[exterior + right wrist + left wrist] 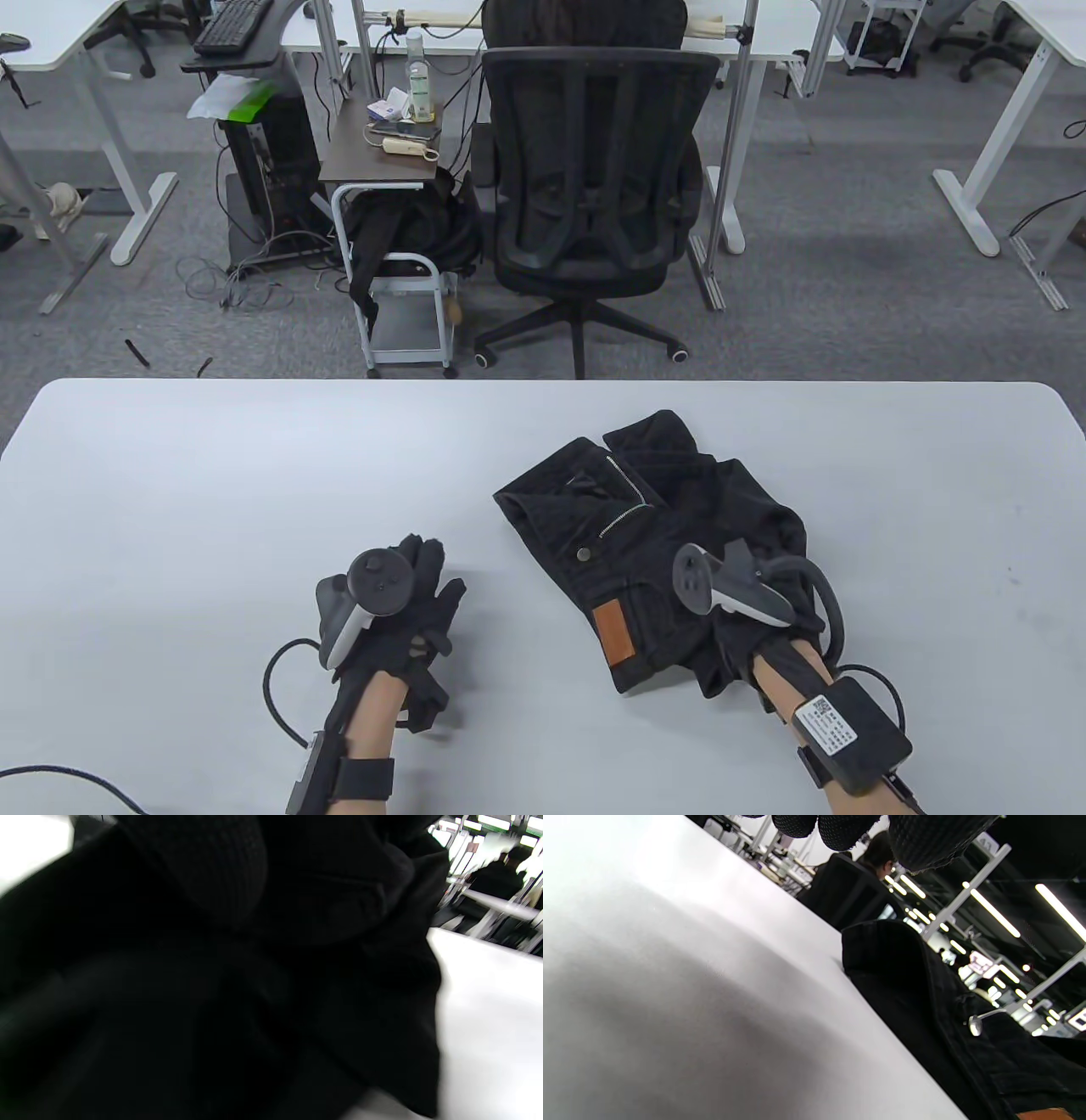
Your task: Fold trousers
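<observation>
Black trousers [645,526] lie bunched up on the white table [212,475], right of centre, with the open zip [624,501] and a brown waist patch [615,632] facing up. My left hand [433,564] rests on the table left of the trousers, fingers stretched out, holding nothing; its fingertips [840,827] hang above bare table in the left wrist view, with the trousers [925,1018] to the right. My right hand [747,594] sits on the near right part of the trousers and grips a bunch of fabric [254,1005]. Its fingers are mostly hidden by cloth.
A black office chair [594,195] and a small cart [399,280] stand on the floor beyond the table's far edge. Glove cables trail off the near edge by both wrists. Bare table stretches to the left and far right of the trousers.
</observation>
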A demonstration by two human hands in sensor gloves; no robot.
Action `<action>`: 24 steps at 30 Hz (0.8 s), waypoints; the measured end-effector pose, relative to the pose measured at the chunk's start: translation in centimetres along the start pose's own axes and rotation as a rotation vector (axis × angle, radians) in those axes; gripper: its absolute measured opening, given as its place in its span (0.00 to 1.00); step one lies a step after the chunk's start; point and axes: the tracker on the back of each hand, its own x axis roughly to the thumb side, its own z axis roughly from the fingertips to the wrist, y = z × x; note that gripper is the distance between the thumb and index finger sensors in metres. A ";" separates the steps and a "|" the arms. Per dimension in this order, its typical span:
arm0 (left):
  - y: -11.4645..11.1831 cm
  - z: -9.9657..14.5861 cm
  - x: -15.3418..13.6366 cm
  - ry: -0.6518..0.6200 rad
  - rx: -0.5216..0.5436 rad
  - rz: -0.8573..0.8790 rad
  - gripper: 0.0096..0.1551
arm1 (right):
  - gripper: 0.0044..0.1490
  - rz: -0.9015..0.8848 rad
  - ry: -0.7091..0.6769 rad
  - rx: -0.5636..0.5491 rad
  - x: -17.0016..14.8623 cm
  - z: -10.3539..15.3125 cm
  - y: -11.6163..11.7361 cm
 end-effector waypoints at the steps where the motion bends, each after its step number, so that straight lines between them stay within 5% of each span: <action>1: 0.2 0.0 -0.1 0.000 0.006 0.010 0.40 | 0.30 -0.095 -0.023 -0.054 0.0 -0.1 -0.9; 7: 1.7 0.3 -1.2 0.014 0.058 0.100 0.40 | 0.30 -0.793 -0.026 -0.444 0.2 -0.7 -5.7; 10: 2.7 0.6 -1.8 0.020 0.092 0.153 0.40 | 0.30 -0.926 -0.143 -0.476 2.5 0.0 -5.3; 13: 4.0 0.9 -2.2 0.018 0.137 0.197 0.40 | 0.30 -0.763 -0.381 -0.372 7.3 1.7 -3.3; 15: 4.7 1.3 -2.4 0.017 0.168 0.216 0.40 | 0.31 -0.538 -0.514 -0.297 10.6 2.9 -0.7; 16: 5.0 1.4 -2.5 0.020 0.184 0.218 0.40 | 0.32 -0.346 -0.570 -0.174 12.3 3.3 1.1; 17: 5.0 1.4 -2.6 0.021 0.187 0.217 0.40 | 0.34 -0.170 -0.580 -0.049 13.8 4.0 2.7; 20: 4.6 1.2 -2.5 0.030 0.165 0.206 0.40 | 0.38 0.063 -0.617 0.067 16.0 5.4 5.0; 24: 3.6 0.7 -2.1 0.029 0.125 0.157 0.40 | 0.43 -0.009 -0.594 0.247 15.9 6.2 3.5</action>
